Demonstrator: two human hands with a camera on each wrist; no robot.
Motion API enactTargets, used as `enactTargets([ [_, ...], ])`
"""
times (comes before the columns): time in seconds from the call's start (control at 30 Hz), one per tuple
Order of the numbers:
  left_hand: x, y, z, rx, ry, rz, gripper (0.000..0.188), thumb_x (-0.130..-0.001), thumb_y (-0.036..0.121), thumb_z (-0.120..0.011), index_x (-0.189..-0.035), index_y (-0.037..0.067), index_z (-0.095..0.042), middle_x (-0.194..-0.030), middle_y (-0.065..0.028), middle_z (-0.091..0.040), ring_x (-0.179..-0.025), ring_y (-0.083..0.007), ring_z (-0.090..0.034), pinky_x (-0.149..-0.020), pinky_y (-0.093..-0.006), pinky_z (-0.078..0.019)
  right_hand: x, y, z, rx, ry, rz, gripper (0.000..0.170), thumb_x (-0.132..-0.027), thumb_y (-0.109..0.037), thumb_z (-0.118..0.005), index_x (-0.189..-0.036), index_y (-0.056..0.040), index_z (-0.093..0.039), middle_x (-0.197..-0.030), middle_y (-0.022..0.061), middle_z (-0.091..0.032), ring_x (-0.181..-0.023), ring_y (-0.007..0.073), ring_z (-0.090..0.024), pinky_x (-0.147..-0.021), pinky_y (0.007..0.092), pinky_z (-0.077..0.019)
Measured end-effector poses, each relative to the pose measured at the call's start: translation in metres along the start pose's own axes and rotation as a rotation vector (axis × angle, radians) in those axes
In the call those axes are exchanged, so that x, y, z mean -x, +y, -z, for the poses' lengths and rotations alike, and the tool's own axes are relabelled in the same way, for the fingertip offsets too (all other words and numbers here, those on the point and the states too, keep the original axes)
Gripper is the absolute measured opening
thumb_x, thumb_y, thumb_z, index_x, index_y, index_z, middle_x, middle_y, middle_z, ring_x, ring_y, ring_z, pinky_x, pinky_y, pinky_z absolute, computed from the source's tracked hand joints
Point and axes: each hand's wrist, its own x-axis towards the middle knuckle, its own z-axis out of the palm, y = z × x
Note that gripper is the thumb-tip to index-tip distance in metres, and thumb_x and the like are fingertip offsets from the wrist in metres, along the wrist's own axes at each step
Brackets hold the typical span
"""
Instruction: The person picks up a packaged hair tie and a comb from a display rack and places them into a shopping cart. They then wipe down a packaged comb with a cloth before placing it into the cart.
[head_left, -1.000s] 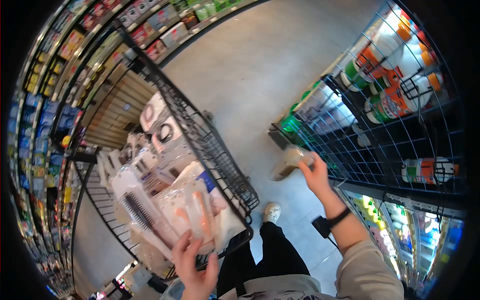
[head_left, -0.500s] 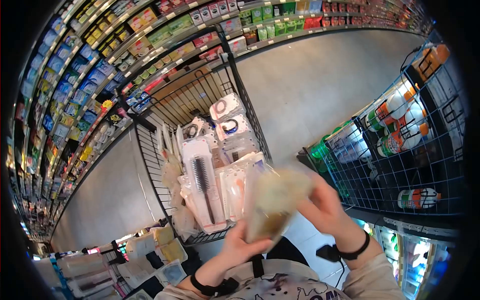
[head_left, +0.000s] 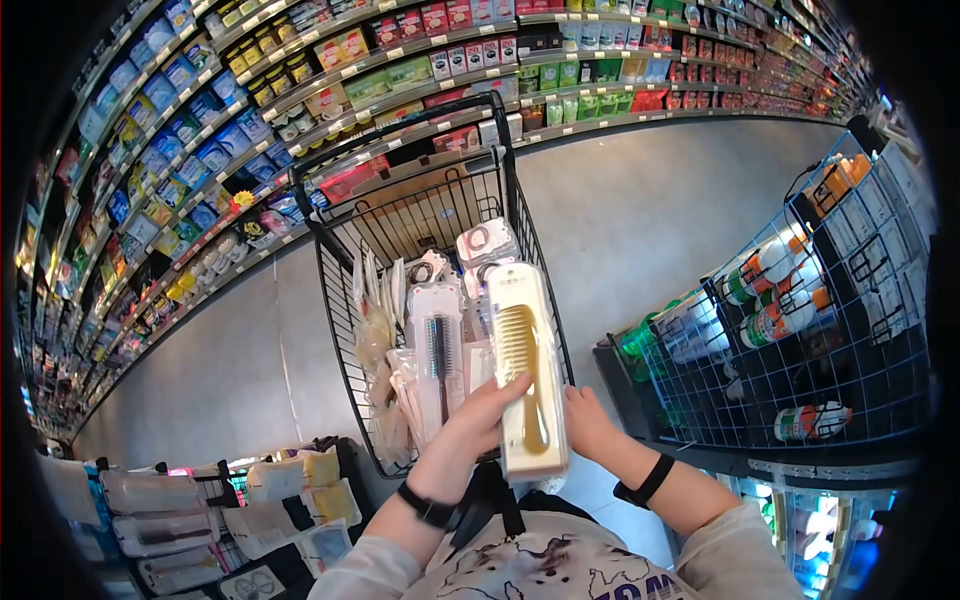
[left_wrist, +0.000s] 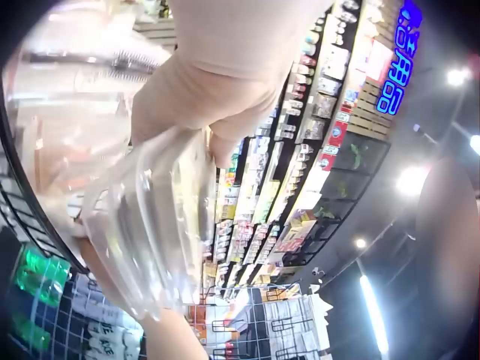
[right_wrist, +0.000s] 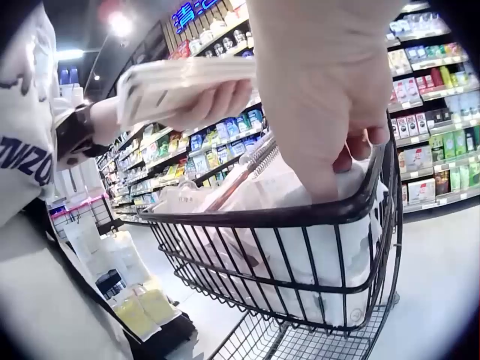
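My left hand (head_left: 483,412) grips a stack of clear packs, its thumb over the front; the top pack (head_left: 516,300) shows a yellowish wide-toothed comb. In the left wrist view the stacked packs (left_wrist: 154,217) are seen edge-on below the hand (left_wrist: 217,97). My right hand (head_left: 590,420) is at the near right rim of the black wire cart (head_left: 330,320). Seen from the right wrist, that hand (right_wrist: 330,112) has bent fingers at the rim (right_wrist: 300,215), partly behind it; what they hold is hidden. A packaged black brush (head_left: 440,350) lies in the cart.
Other bagged goods (head_left: 375,330) fill the cart's left side. To the right stands a wire rack (head_left: 760,370) with bottles (head_left: 775,322). Stocked shelves (head_left: 400,80) curve behind the cart. Hanging packs (head_left: 160,530) are at the lower left; grey floor (head_left: 640,190) lies between cart and rack.
The right hand brought a pack from the right rack side to the left hand, then released it and moved to the cart rim. The left hand now holds the packs upright; the view has turned.
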Motion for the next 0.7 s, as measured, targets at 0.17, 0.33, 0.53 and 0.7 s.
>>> enactTargets([
  [0.17, -0.066, -0.01, 0.033, -0.029, 0.168, 0.092, 0.039, -0.092, 0.024, -0.06, -0.122, 0.002, -0.049, -0.107, -0.0096, -0.062, -0.095, -0.0223, -0.063, -0.08, -0.0372, -0.0542, 0.011, 0.001, 0.008, 0.027, -0.018, -0.042, 0.014, -0.074, -0.01, -0.054, -0.083, -0.0075, -0.064, -0.092, 0.008, -0.054, -0.093, 0.0239, -0.051, -0.076, 0.0369, -0.0384],
  [0.33, -0.065, -0.01, 0.023, -0.317, 0.401, -0.186, 0.04, -0.088, 0.018, -0.065, -0.116, -0.004, -0.046, -0.104, -0.0181, -0.062, -0.095, -0.0248, -0.063, -0.081, -0.0382, -0.0526, 0.036, 0.008, 0.017, -0.195, 0.164, 0.017, 0.011, -0.074, -0.006, -0.054, -0.084, -0.0072, -0.058, -0.087, 0.0083, -0.051, -0.091, 0.0267, -0.051, -0.08, 0.037, -0.0406],
  [0.53, -0.096, -0.03, 0.014, -1.109, 0.634, -0.448, 0.051, -0.082, 0.019, -0.071, -0.117, -0.006, -0.043, -0.101, -0.0203, -0.062, -0.09, -0.0317, -0.064, -0.078, -0.0383, -0.0518, 0.097, 0.015, 0.063, -0.32, 0.402, -0.023, 0.023, -0.07, 0.0, -0.058, -0.091, -0.0082, -0.059, -0.088, 0.0103, -0.051, -0.087, 0.0305, -0.052, -0.076, 0.0395, -0.0445],
  [0.7, -0.097, -0.058, -0.011, -1.551, 0.617, -0.625, 0.073, -0.076, 0.025, -0.072, -0.125, -0.013, -0.034, -0.114, -0.0341, -0.052, -0.11, -0.0433, -0.051, -0.096, -0.0446, -0.0396, 0.154, 0.022, 0.084, -0.661, 0.725, -0.456, 0.037, -0.071, 0.012, -0.054, -0.102, -0.0069, -0.061, -0.096, 0.013, -0.05, -0.085, 0.0283, -0.054, -0.072, 0.0319, -0.0453],
])
